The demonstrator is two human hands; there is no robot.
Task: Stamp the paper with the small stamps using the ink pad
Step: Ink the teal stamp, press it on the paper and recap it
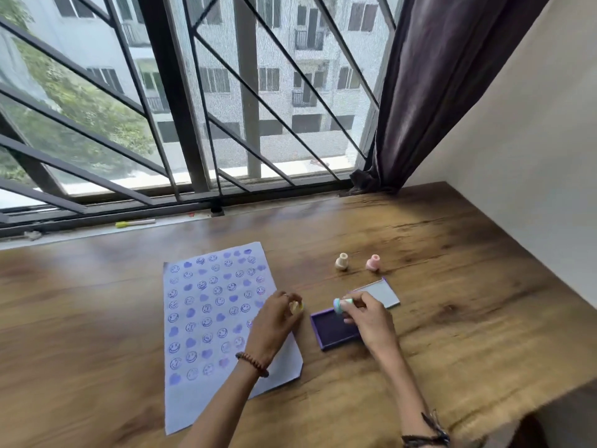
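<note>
A pale sheet of paper [206,321] lies on the wooden table [452,286], covered with several purple smiley and heart prints. My left hand [274,321] holds a small yellow stamp [296,307] over the paper's right edge. To the right sits the open purple ink pad [334,331], with its lid [376,294] folded back behind it. My right hand [368,318] grips a small green stamp [340,304] just above the pad's far edge. A cream stamp [341,262] and a pink stamp [373,262] stand beyond the pad.
A barred window spans the back of the table, with a green-capped marker [135,223] on its sill. A dark curtain [426,92] hangs at the back right beside a white wall [533,156]. The table's right edge runs near my right forearm.
</note>
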